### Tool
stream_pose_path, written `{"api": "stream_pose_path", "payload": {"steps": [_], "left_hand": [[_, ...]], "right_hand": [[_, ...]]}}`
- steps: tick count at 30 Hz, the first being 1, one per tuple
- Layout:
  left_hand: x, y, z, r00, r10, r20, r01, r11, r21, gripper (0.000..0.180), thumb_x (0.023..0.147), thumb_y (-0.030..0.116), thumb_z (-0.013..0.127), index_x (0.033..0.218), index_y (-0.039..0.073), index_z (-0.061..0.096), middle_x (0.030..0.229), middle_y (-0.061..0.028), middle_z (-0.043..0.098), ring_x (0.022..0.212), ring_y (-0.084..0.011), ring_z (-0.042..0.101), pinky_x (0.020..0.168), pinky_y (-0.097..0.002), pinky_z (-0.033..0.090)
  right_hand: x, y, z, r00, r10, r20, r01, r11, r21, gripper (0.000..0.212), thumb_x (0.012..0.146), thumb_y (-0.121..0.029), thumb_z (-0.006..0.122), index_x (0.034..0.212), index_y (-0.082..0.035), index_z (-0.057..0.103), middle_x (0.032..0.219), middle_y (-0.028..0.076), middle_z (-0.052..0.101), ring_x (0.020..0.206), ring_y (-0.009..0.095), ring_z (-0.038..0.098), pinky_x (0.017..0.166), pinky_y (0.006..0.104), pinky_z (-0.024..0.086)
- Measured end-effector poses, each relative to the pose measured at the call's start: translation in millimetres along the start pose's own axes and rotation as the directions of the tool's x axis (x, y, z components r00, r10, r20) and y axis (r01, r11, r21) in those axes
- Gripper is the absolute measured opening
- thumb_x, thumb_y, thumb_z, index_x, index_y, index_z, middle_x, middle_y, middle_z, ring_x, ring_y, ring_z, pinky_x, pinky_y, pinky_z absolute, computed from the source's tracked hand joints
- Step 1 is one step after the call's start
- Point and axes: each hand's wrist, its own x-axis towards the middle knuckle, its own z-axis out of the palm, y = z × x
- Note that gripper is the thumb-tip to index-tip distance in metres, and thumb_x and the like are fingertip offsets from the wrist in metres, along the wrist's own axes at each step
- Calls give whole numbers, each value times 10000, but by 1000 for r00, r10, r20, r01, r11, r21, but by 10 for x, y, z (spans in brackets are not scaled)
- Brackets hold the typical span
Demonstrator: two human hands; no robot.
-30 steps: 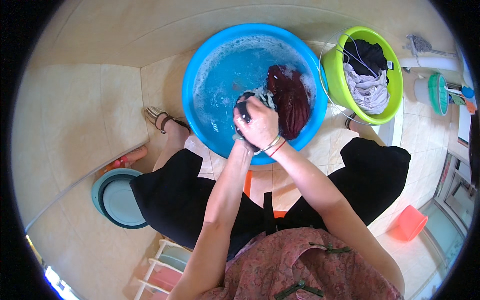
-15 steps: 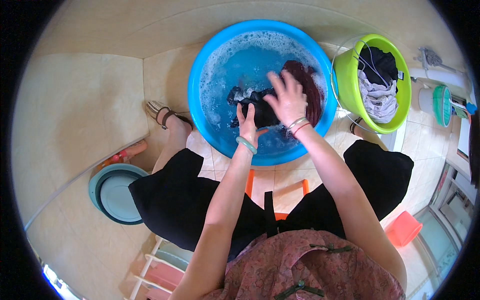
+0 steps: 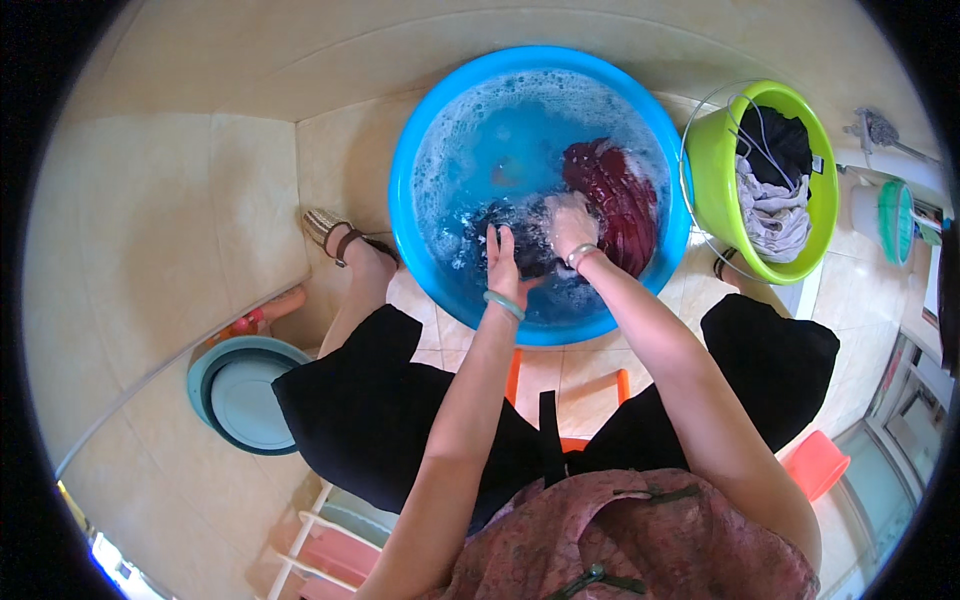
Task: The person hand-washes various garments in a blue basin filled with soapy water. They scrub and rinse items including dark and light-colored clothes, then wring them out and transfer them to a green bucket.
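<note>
A large blue basin (image 3: 403, 200) of soapy water stands in front of me. In it lie a dark, nearly black cloth (image 3: 540, 258), mostly under water, and a dark red cloth (image 3: 627, 205) to its right. My left hand (image 3: 508, 265), with a pale green bangle at the wrist, is at the dark cloth's near edge. Its fingers are stretched out and hold nothing. Pushed down onto the dark cloth is my right hand (image 3: 571, 226), beside the red cloth. Its fingertips are hidden in the splashing water, so their grip does not show.
A lime green bucket (image 3: 705, 190) holding black and pale grey clothes stands right of the basin, its wire handle leaning toward the rim. Grey-green basins (image 3: 250, 400) sit at my left. A coral tub (image 3: 817, 465) is at the lower right. Walls border the far and left sides.
My right hand has come down from above the clothes into the water on the dark cloth, which has sunk lower. My left hand stays near the same spot with fingers stretched.
</note>
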Motion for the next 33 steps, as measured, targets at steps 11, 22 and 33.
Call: {"api": "stream_pose_path", "payload": {"steps": [11,22,33], "left_hand": [[-68,187,-159,847,136,514,74,928,-366,412,980,348,470,1257,55,555,1178,-122,635,1043,-243,627,930,-387,506],[49,48,-200,932,159,326,16,880,-475,308,955,256,522,1189,63,579,1162,-83,617,1028,-211,604,880,-361,510],[-34,196,-118,988,141,-65,-154,946,-284,423,965,353,493,1248,42,535,1219,-78,597,1098,-235,598,921,-380,497]], "right_hand": [[-1079,-1070,-1587,864,-442,-241,503,766,400,226,722,-300,746,853,-135,665,864,5,518,858,205,493,717,315,448],[-736,-1191,-1453,830,-302,-470,458,849,263,239,681,-334,747,648,-147,601,797,6,533,814,201,519,621,332,454],[-83,-585,-644,961,212,-176,-115,888,444,204,805,-284,586,785,-92,651,875,113,631,870,333,609,705,456,503]]}}
